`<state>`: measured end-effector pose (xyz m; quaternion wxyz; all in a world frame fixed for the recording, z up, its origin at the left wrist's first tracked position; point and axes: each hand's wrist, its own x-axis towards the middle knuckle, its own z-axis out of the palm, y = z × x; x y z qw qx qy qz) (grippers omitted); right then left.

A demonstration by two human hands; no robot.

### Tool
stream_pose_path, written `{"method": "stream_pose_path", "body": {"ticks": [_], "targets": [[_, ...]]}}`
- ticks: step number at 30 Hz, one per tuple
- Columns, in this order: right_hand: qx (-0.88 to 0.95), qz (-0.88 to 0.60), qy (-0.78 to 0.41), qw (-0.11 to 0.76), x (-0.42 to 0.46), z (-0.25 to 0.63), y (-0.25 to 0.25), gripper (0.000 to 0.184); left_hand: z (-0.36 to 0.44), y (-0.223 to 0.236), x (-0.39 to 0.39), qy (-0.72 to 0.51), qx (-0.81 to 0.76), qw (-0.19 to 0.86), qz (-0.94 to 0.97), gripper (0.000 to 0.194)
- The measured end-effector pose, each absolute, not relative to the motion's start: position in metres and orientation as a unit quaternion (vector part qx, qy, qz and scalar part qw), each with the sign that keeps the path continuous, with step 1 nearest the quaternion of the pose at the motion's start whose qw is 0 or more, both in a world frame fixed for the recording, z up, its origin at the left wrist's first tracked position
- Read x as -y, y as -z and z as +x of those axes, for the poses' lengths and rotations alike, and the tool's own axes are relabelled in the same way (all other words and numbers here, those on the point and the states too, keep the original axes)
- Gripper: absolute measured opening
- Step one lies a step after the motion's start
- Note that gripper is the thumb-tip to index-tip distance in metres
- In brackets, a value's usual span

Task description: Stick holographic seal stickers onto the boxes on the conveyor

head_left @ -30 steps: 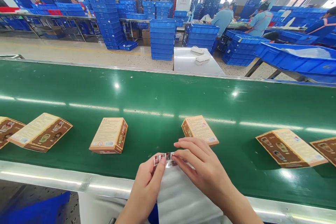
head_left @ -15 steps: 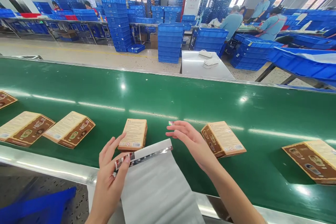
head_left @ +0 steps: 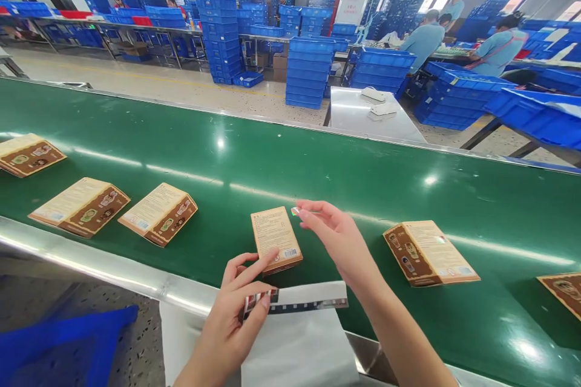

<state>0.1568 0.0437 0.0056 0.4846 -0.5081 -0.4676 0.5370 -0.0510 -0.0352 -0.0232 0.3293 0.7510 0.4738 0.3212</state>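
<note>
The right fingers (head_left: 305,215) are pinching a small shiny sticker (head_left: 296,211), nearly closed. The left hand (head_left: 238,308) is gripping a white sheet with metallic strip (head_left: 302,338), its index finger touching a cream-brown cardboard box (head_left: 276,236).

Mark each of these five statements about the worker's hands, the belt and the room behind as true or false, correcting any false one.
1. The left hand holds a pale sheet. True.
2. The right hand is empty. False: it pinches a small shiny sticker.
3. The belt under the boxes is red. False: it is green.
4. Two white objects lie on the metal table beyond the belt. True.
5. None of the blue crates are stacked. False: many stand in tall stacks.
</note>
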Motion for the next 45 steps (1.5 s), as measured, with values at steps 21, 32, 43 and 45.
{"method": "stream_pose_path", "body": {"ticks": [21,32,43,45], "targets": [[0.423,-0.578,-0.481,0.505,-0.020,0.168,0.025,0.029,-0.013,0.019,0.040,-0.224,-0.425,0.353,0.803,0.027],[0.509,-0.670,-0.303,0.447,-0.024,0.193,0.011,0.027,0.007,0.012,0.044,-0.241,-0.397,0.399,0.791,0.024],[0.841,-0.398,-0.079,0.359,0.039,0.190,-0.024,0.012,-0.002,0.003,0.049,-0.351,-0.475,0.539,0.600,0.037],[0.844,-0.395,-0.048,0.358,0.039,0.184,-0.021,0.012,-0.001,0.004,0.050,-0.353,-0.477,0.539,0.598,0.039]]}}
